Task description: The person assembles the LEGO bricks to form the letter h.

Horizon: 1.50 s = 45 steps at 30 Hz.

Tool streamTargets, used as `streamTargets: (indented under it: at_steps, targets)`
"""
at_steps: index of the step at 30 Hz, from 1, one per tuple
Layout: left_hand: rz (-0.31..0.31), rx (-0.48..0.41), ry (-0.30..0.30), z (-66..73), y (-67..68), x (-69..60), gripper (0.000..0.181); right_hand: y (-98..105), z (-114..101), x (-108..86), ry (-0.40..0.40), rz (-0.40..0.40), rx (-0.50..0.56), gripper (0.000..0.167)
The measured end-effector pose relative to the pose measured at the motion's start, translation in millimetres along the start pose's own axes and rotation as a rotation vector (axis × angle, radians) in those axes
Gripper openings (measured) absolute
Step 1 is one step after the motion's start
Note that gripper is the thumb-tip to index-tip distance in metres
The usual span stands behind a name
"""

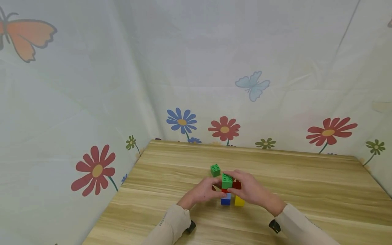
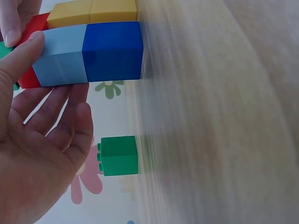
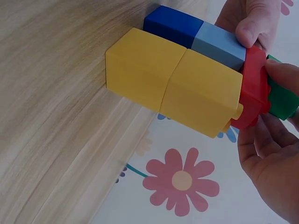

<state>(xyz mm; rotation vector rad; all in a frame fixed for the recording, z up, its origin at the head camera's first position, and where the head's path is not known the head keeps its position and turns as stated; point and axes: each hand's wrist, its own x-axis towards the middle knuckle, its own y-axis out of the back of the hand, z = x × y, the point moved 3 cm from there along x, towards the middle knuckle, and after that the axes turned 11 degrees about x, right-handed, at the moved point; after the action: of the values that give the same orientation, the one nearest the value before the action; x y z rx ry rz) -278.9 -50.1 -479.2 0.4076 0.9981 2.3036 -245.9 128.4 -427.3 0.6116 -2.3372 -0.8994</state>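
Observation:
Two columns stand side by side on the table: a dark blue block (image 2: 113, 51) under a light blue one (image 2: 61, 55), and two stacked yellow blocks (image 3: 140, 67). A red block (image 3: 253, 86) lies across their tops, covering only part of the upper yellow one. My right hand (image 1: 251, 190) pinches a green block (image 1: 227, 182) on top of the red, at the blue side. With thumb and fingers, my left hand (image 1: 204, 193) holds the blue column near its top, around the light blue and red blocks.
Another green block (image 1: 215, 170) rests on the wooden table (image 1: 165, 170) behind the columns. A white cloth (image 1: 196, 61) printed with flowers and butterflies hangs behind the table and along its left side.

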Motion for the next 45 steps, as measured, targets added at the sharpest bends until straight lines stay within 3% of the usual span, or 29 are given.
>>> streamTargets:
  at_steps: [33, 45]
  targets:
    - [0.007, 0.003, 0.012, -0.4, -0.6, 0.1, 0.027, -0.1, -0.7, -0.1, 0.021, 0.004, -0.009, 0.057]
    - [0.008, 0.006, -0.015, -1.2, -1.6, 0.7, 0.029, -2.4, 1.4, -0.8, 0.006, 0.027, 0.023, 0.057]
